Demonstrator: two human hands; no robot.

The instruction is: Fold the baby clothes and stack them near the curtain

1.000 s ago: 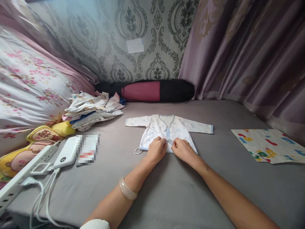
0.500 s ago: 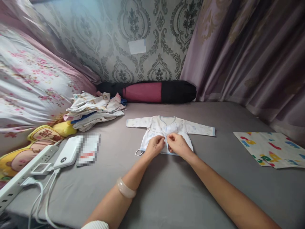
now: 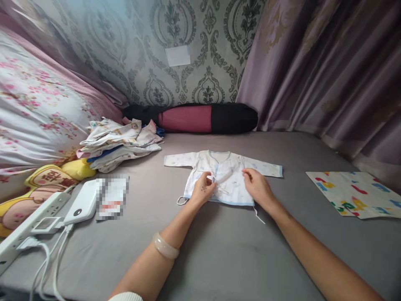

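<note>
Left hand (image 3: pixel 204 189) half-curled over the front of one white shirt (image 3: pixel 232 186), right hand (image 3: pixel 256 184) with fingertips at the right side edge; grip on cloth not determinable for either. Shirt position: flat near the middle of one grey bedsheet (image 3: pixel 232 251), two sleeves (image 3: pixel 266 168) outstretched, two cords (image 3: pixel 257 215) at the hem. Outward: one clothes pile (image 3: pixel 120 142) and one power strip (image 3: pixel 55 205) to the left, one printed sheet (image 3: pixel 347 190) to the right, one roll (image 3: pixel 188 119) behind.

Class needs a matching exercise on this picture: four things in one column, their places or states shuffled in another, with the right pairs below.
1. white shirt
2. pale bangle
3. clothes pile
4. black-and-maroon roll

A. next to the yellow cushion
B. along the patterned wall
C. spread out, both sleeves extended
D. around the left forearm

Pairs: 1-C, 2-D, 3-A, 4-B
</note>
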